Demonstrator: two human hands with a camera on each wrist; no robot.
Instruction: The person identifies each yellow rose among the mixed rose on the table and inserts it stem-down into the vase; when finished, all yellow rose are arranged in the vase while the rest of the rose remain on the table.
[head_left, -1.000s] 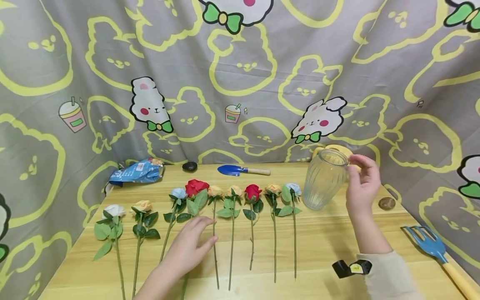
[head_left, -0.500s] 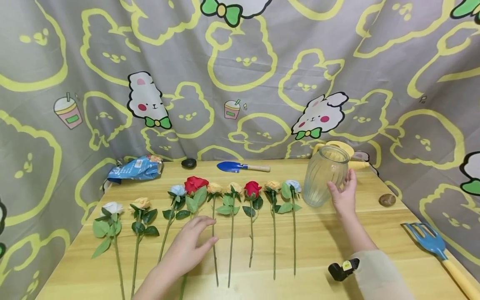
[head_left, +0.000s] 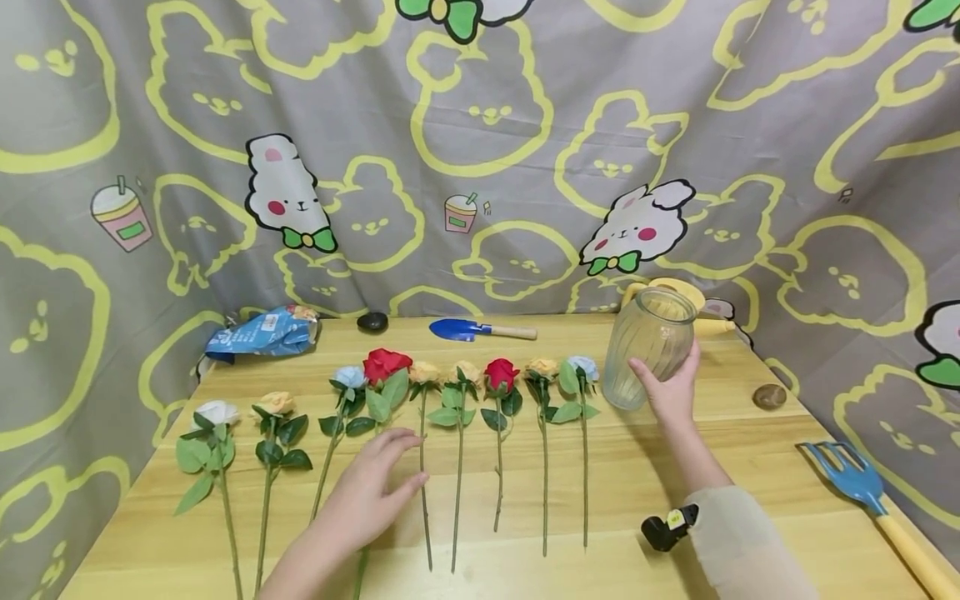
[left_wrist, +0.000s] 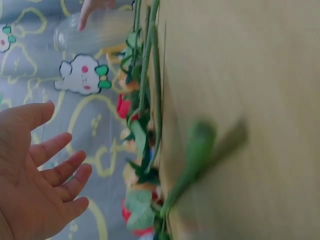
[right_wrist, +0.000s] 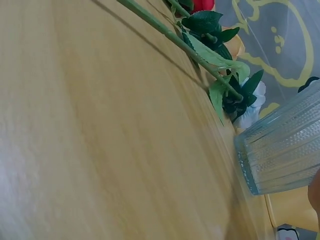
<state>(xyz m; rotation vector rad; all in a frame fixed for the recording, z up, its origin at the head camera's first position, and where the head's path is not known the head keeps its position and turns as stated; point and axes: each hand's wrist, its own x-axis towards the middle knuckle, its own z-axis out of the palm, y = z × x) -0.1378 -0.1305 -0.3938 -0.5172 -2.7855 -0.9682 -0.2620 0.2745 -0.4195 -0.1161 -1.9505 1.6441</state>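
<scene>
At the right of the table in the head view stands a ribbed clear glass vase (head_left: 643, 346). My right hand (head_left: 670, 393) grips its side, thumb across the front and fingers round the right. The right wrist view has the vase's base (right_wrist: 247, 165) close to the tabletop. My left hand (head_left: 367, 487) hovers over the flower stems with fingers spread and relaxed; the left wrist view shows its palm (left_wrist: 35, 185) holding nothing. Several artificial roses lie in a row, including a white rose (head_left: 216, 413), a large red rose (head_left: 387, 365) and a blue rose (head_left: 582, 368) beside the vase.
Along the back lie a blue bag (head_left: 266, 332), a black stone (head_left: 372, 322) and a blue trowel (head_left: 457, 330). Behind the vase sits a yellow watering can (head_left: 712, 326). A brown stone (head_left: 769, 397) and a blue hand fork (head_left: 855, 481) are at the right edge.
My right hand has come down from beside the vase's rim to its side and taken hold there. The left hand stays over the stems. The head view has shifted slightly.
</scene>
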